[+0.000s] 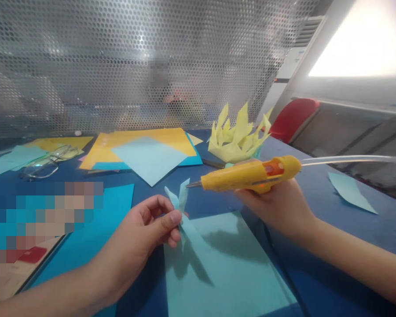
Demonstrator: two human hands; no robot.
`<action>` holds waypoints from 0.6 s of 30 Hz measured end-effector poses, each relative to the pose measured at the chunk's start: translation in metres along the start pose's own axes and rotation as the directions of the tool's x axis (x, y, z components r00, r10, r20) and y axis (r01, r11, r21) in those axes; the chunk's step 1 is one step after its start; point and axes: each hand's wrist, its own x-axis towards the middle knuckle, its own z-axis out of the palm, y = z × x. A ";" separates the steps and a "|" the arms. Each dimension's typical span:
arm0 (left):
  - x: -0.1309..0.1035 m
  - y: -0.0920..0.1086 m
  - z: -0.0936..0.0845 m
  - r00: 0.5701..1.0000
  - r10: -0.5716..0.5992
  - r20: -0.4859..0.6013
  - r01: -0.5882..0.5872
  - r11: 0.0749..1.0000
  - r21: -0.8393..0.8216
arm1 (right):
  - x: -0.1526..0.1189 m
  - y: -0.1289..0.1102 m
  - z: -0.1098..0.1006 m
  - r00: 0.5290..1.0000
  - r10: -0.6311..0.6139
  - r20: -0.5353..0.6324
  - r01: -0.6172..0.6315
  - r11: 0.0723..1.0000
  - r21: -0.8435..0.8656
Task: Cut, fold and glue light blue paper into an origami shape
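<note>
Pinched between the thumb and fingers of my left hand (155, 224) is a light blue folded paper piece (184, 196) with several pointed flaps. My right hand (277, 202) grips a yellow glue gun (237, 174) that points left. Its metal nozzle is at the upper flap of the paper piece, touching it or very close. A clear glue stick (346, 159) runs out of the gun's back end. Beneath both hands lies a light blue paper sheet (224, 273), with their shadows on it.
Behind the gun stands a yellow folded-paper crown (237, 136). Orange sheets (135, 147) and a pale blue square (150, 158) lie at the back, eyeglasses (42, 167) at the left. A bright blue sheet (86, 246) is left of my hand, a small blue piece (351, 193) at right.
</note>
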 end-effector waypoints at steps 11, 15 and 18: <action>-0.002 0.000 0.000 1.000 -0.001 -0.003 0.001 1.000 -0.002 | 0.001 0.002 0.000 1.000 -0.014 -0.004 0.014 1.000 0.004; -0.002 0.000 0.000 1.000 -0.005 -0.003 0.005 1.000 -0.007 | 0.001 0.003 0.000 1.000 -0.011 0.000 0.011 1.000 0.009; -0.001 0.000 0.001 1.000 -0.005 -0.014 0.005 1.000 -0.016 | 0.000 0.001 0.000 1.000 -0.014 -0.001 0.014 1.000 0.024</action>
